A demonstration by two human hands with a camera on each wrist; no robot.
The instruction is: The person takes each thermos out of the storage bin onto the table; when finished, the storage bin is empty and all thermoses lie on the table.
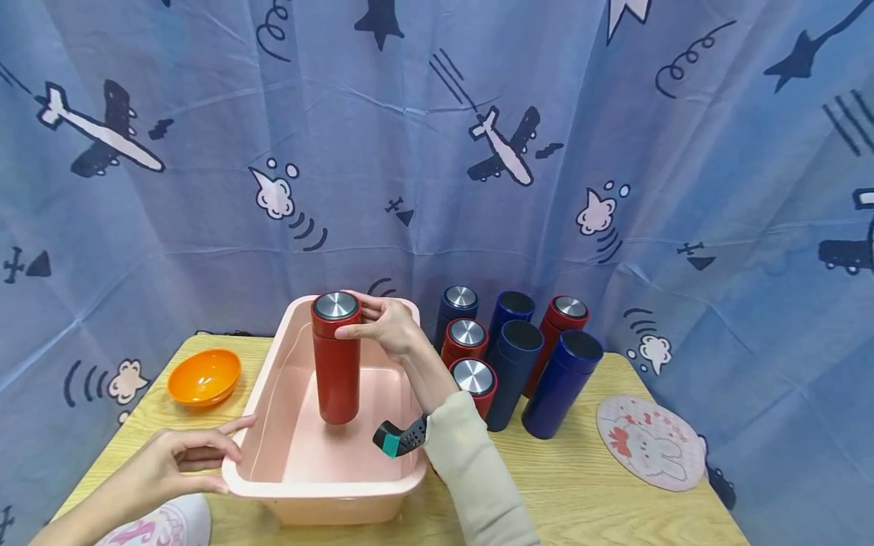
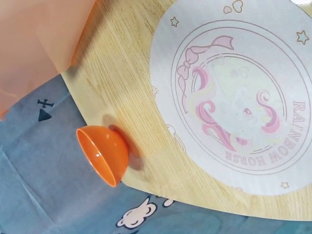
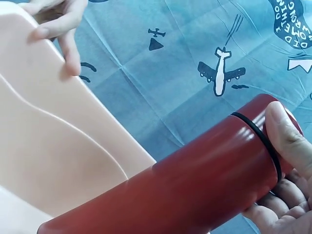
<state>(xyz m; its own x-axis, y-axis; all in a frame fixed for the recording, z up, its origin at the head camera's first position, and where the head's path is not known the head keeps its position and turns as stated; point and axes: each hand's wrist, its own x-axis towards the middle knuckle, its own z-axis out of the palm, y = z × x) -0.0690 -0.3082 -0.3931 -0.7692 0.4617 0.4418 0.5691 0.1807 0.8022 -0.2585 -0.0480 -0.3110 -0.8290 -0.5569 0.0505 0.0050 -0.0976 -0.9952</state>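
Observation:
My right hand (image 1: pixel 392 330) grips a red thermos flask (image 1: pixel 337 379) near its silver-topped lid, thumb on the near side and fingers behind. The flask stands upright within the outline of a pink plastic basin (image 1: pixel 314 491); in the right wrist view its red body (image 3: pixel 195 170) slants across the basin wall. At the basin's near left corner, my left hand (image 1: pixel 171 459) holds the rim, its fingers bent at the edge. The left wrist view shows the basin's outer side (image 2: pixel 39 44) but not the hand.
Several red and blue flasks (image 1: pixel 519 364) stand close together right of the basin. An orange bowl (image 1: pixel 205 377) sits on the left of the wooden table (image 1: pixel 546 500). A rabbit-print round mat (image 1: pixel 652 444) lies at right, a horse-print mat (image 2: pixel 234 97) at near left. A curtain (image 1: pixel 437 152) hangs behind.

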